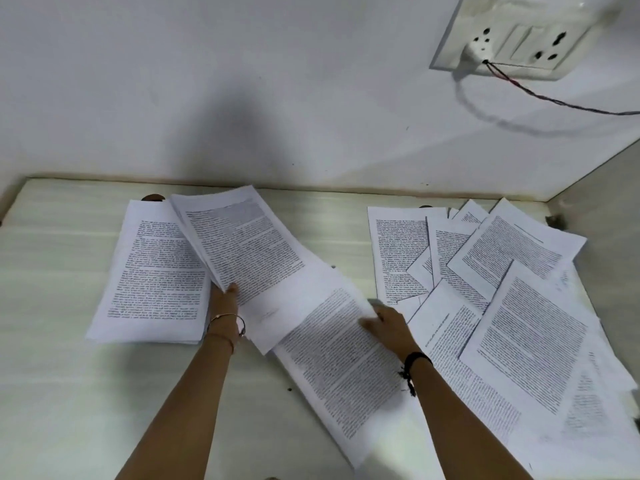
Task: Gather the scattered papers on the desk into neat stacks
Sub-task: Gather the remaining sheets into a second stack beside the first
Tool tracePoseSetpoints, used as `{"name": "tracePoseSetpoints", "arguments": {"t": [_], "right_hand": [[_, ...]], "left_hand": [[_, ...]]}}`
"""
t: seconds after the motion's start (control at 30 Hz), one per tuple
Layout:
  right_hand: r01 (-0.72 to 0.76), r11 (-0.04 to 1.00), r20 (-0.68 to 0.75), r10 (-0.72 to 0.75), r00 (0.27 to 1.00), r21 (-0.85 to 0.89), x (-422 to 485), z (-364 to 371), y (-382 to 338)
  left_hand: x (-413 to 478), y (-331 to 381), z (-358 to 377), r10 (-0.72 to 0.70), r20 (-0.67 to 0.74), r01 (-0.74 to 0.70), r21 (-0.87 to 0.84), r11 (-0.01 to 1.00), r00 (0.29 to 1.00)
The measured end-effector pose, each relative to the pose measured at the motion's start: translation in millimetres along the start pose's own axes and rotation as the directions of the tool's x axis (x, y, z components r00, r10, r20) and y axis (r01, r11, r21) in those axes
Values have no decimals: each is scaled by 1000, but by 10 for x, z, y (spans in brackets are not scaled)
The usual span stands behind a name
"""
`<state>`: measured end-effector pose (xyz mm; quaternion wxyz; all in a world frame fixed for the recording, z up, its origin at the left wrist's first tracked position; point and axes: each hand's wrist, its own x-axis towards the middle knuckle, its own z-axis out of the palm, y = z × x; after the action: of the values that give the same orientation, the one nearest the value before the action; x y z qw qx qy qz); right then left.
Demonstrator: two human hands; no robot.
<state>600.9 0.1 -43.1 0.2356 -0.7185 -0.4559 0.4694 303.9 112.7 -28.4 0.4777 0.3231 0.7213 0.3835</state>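
Left hand: the left hand [225, 299] is clamped on the near edge of a thick sheaf [242, 244], thumb on top, fingers tucked out of sight underneath.
Sheaf: tilted, fanning toward the back wall, its left edge overlapping the neat stack [156, 271].
Neat stack: lying flat on the tabletop [69, 393], just left of the left hand and touching the wrist.
Right hand: the right hand [384, 323] is pinching the far right corner of a loose sheet [339, 362], the fingers blurred.
Loose sheet: lies slanted between the two forearms, its top tucked under the sheaf.
Scattered papers: the scattered papers [512, 306] sprawl right of the right hand, overlapping at all angles.
Wall: a socket plate [519, 32] with a wire [554, 98] trailing right.
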Motion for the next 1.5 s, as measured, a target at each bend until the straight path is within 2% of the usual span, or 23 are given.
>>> {"name": "tracePoseSetpoints", "arguments": {"t": [0.07,0.13,0.23,0.37,0.47,0.57,0.73,0.9,1.1,1.17,1.33,1.4,1.5], "right_hand": [[-85,992,-240,105,965,96,-57,-82,-20],[-126,977,-425,190,885,174,-62,-163,-20],[-98,934,-537,282,795,345,8,-266,-34],[-40,843,-520,368,771,537,146,-333,-132],[-16,821,-494,359,792,570,238,-294,-186],[1,809,-515,373,772,588,305,-279,-221],[82,745,-551,409,728,661,357,-431,-426],[75,731,-512,398,761,678,456,-320,-509],[100,756,-575,398,715,647,601,-462,-686],[89,795,-594,368,716,600,623,-485,-744],[2,914,-580,256,773,406,553,-56,-760],[-42,937,-540,237,807,347,488,200,-709],[-12,974,-462,118,879,226,359,498,-649]], "left_hand": [[47,-10,-103,-8,3,8,74,997,1000],[73,-29,-174,-31,43,25,147,989,999],[47,-54,-226,-93,149,52,262,964,984],[-15,-142,-224,-128,267,20,374,927,955],[-110,-219,-200,-204,309,58,424,904,929],[-149,-270,-214,-223,318,45,483,874,921],[-156,-264,-232,-224,307,57,470,881,925],[-169,-247,-245,-241,357,62,445,893,902],[-179,-180,-314,-196,280,39,481,876,940],[-230,-123,-326,-201,273,35,510,859,941],[-162,-204,-279,-219,356,58,412,909,908],[-165,-215,-244,-252,380,138,303,943,890],[-160,-270,-219,-301,399,263,148,953,866]]}}
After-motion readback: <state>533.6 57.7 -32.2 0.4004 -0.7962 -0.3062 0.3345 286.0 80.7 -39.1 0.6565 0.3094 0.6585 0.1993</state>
